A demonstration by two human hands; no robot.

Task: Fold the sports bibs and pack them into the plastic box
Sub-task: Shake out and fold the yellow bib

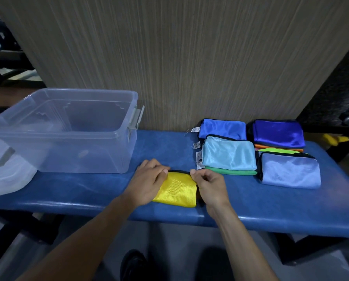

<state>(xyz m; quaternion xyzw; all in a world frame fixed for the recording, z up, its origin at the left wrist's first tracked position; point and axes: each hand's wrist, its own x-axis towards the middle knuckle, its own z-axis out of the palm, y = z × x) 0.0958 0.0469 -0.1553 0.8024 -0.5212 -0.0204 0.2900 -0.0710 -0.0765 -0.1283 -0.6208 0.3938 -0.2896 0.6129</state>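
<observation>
1. Both hands work on the yellow bib at the near edge of the blue bench: the left hand presses its left side with fingers laid over it; the right hand pinches its top right corner
2. Step, as judged: finishing the last fold; next, carrying the bib to the plastic box, which appears empty
3. Yellow bib: small mesh rectangle with dark trim; other folded bibs lie stacked to the right
</observation>
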